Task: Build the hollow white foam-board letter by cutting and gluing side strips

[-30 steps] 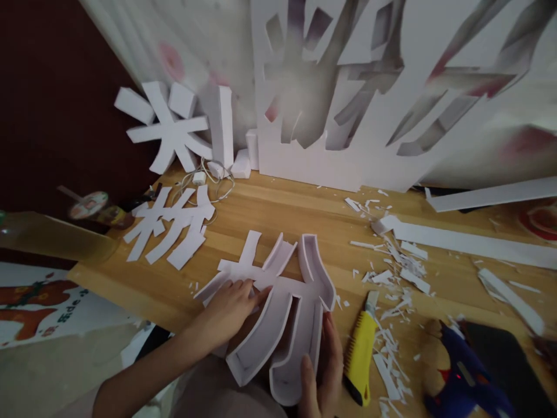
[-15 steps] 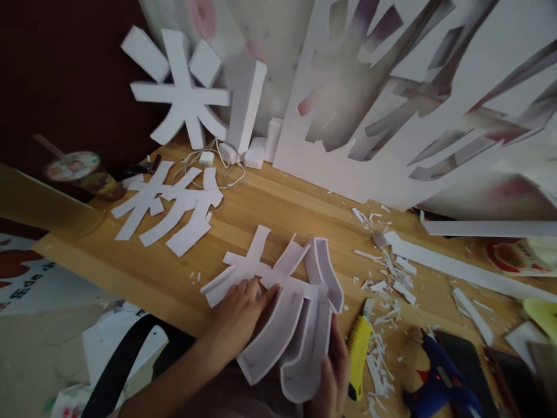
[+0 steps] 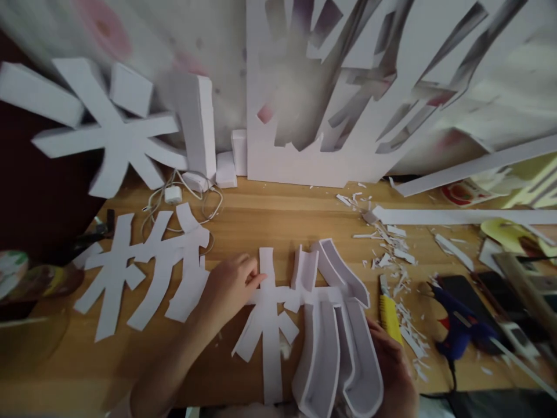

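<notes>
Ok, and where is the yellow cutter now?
In the head view, the yellow cutter lies on the table, right of centre, just beyond the right hand, with white scraps along its right side and the blue glue gun farther right.

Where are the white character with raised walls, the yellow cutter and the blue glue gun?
White character (image 3: 321,296): head view, on the flat face where its strokes meet.
Yellow cutter (image 3: 390,316): head view, on its handle.
Blue glue gun (image 3: 459,330): head view, on its body.

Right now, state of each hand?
Left hand: loosely curled at the walled letter, flat left part; grip can't be told.
Right hand: at its right side; grip can't be told.
</notes>
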`<action>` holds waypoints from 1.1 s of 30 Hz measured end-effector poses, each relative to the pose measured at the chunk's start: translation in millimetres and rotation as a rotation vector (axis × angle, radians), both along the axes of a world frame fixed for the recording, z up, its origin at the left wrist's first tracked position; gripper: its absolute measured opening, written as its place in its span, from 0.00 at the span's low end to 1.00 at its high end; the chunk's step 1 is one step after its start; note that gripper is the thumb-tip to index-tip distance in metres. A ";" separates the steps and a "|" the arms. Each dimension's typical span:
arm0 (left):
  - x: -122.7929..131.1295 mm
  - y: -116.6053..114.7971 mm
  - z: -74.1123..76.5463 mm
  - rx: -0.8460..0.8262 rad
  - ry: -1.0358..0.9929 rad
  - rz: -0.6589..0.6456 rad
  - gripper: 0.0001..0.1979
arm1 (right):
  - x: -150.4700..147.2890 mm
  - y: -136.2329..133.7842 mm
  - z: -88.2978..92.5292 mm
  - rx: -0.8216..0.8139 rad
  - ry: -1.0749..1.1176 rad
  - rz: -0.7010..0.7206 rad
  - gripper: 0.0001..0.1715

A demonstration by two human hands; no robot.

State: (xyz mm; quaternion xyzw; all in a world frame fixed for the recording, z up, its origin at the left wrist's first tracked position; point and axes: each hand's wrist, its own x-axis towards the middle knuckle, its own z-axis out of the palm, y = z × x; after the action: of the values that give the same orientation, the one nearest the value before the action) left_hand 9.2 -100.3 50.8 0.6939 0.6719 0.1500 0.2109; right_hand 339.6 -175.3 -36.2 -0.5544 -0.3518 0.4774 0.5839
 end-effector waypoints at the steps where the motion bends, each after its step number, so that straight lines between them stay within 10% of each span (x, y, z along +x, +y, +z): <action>1: -0.6 6.3 -8.4 -0.006 -0.006 -0.013 0.15 | -1.3 1.1 2.1 0.005 -0.006 -0.022 0.26; 10: 2.4 22.0 -41.6 -0.071 -0.129 -0.090 0.12 | -11.1 6.3 9.3 -0.010 -0.016 -0.116 0.24; 33: 15.8 -127.2 -63.4 0.008 -0.486 0.271 0.33 | -13.1 -0.4 0.9 0.178 -0.132 -0.206 0.14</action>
State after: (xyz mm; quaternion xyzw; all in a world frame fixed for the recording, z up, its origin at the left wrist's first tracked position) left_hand 25.0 -227.6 -12.6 0.5420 0.6878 0.3416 0.3413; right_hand 326.5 -175.8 -35.3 -0.5639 -0.3715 0.3443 0.6522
